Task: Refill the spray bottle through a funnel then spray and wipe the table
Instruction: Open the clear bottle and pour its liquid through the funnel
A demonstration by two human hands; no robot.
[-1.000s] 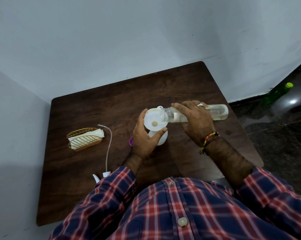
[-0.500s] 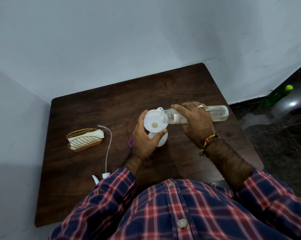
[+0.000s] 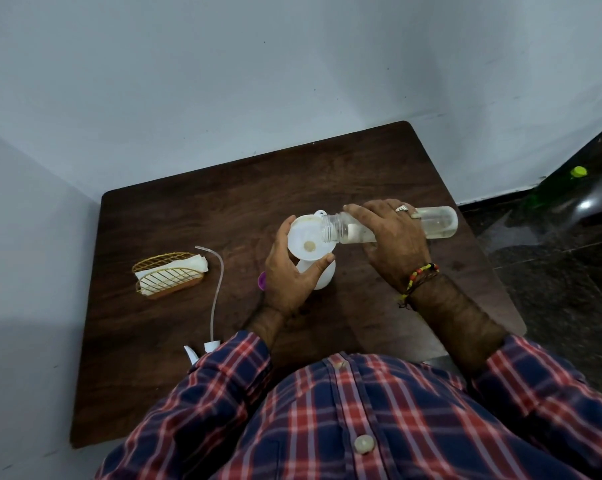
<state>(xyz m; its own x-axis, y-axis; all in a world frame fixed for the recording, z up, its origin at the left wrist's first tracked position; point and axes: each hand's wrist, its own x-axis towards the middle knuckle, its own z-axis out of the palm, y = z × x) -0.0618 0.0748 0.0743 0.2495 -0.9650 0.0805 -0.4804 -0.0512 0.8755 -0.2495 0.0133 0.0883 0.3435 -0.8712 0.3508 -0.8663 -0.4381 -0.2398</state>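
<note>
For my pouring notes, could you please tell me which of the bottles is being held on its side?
The clear bottle in the right hand, mouth over the funnel. The white spray bottle stands upright under that funnel; the green bottle is on the floor.

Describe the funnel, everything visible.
The funnel is white, looks like plastic, with a round wide bowl and a small tab loop on its far rim. It sits upright in the neck of the white spray bottle mid-table. A tan spot marks the drain hole at its centre. The left hand curls around its rim. The clear bottle, held nearly level by the right hand, has its mouth over the bowl's right edge.
</note>
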